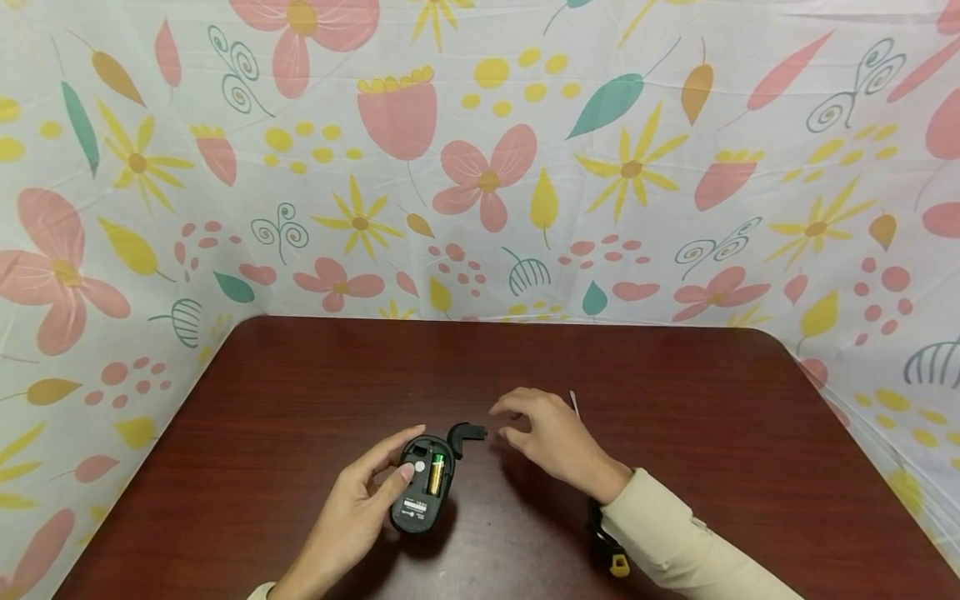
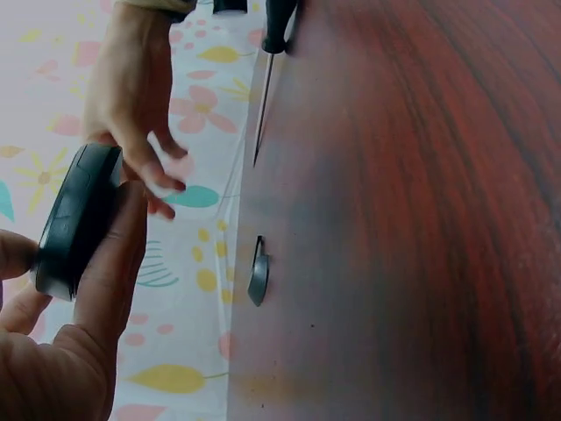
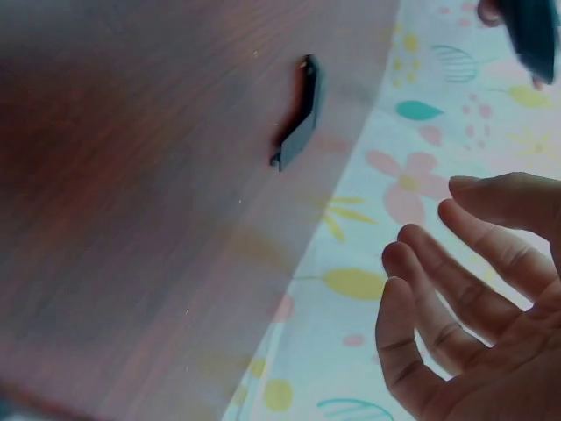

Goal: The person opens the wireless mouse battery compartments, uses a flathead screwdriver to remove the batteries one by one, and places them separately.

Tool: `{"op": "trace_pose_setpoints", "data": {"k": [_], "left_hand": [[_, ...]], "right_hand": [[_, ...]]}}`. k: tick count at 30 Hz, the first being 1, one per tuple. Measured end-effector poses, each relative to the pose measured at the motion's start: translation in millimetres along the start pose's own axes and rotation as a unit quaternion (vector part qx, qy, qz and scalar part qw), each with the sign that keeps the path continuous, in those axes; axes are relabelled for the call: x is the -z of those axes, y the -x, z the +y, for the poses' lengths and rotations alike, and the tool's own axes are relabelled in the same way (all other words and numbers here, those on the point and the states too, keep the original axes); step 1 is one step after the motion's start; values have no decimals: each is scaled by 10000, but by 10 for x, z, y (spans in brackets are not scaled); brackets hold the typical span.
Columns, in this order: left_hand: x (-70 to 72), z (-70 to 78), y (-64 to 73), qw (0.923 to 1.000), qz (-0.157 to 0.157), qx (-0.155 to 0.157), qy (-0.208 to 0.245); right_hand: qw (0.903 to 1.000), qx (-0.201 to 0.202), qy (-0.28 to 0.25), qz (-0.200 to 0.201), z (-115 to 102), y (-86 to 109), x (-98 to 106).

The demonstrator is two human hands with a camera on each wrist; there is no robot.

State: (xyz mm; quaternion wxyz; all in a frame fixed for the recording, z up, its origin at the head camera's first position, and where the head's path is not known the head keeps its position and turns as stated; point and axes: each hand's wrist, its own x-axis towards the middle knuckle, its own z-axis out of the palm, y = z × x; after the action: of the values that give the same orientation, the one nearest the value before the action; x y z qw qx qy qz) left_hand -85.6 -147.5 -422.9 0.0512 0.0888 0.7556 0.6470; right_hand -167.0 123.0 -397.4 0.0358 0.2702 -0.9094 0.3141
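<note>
My left hand (image 1: pixel 356 504) holds a black computer mouse (image 1: pixel 411 507) with its underside turned up, thumb on the base and fingers along the far edge. The battery bay is uncovered, and a green and gold battery (image 1: pixel 436 475) sits in it. Just beyond the mouse, its black battery cover (image 1: pixel 468 431) lies on the table. My right hand (image 1: pixel 558 442) hovers to the right of that cover with fingers relaxed and nothing in them. In the right wrist view, the cover (image 3: pixel 301 123) lies apart from the fingertips.
A screwdriver (image 2: pixel 266 96) with a dark handle lies on the table, partly hidden behind my right hand in the head view. Beneath the right forearm shows a black and yellow object (image 1: pixel 618 564). A flowered cloth (image 1: pixel 480 167) hangs behind the brown table (image 1: pixel 337 367).
</note>
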Motion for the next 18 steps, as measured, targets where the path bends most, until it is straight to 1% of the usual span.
{"op": "trace_pose_setpoints", "data": {"k": [4,8,10,15,18], "left_hand": [[4,49,8,9998,34,152,131],[-10,80,0,9992,166,239,269],[-14,89,-3,9989,167,268,357],[-24,103,0,9979,67,286,581],[-41,113,2,9973,149,311,652]], "right_hand": [[9996,-274,-43,80,12,251,120],[9981,-566,67,249,31,512,219],[9968,-702,153,355,48,629,251],[9922,-1070,306,560,97,887,257],[9879,-1412,373,513,130,1013,244]]}}
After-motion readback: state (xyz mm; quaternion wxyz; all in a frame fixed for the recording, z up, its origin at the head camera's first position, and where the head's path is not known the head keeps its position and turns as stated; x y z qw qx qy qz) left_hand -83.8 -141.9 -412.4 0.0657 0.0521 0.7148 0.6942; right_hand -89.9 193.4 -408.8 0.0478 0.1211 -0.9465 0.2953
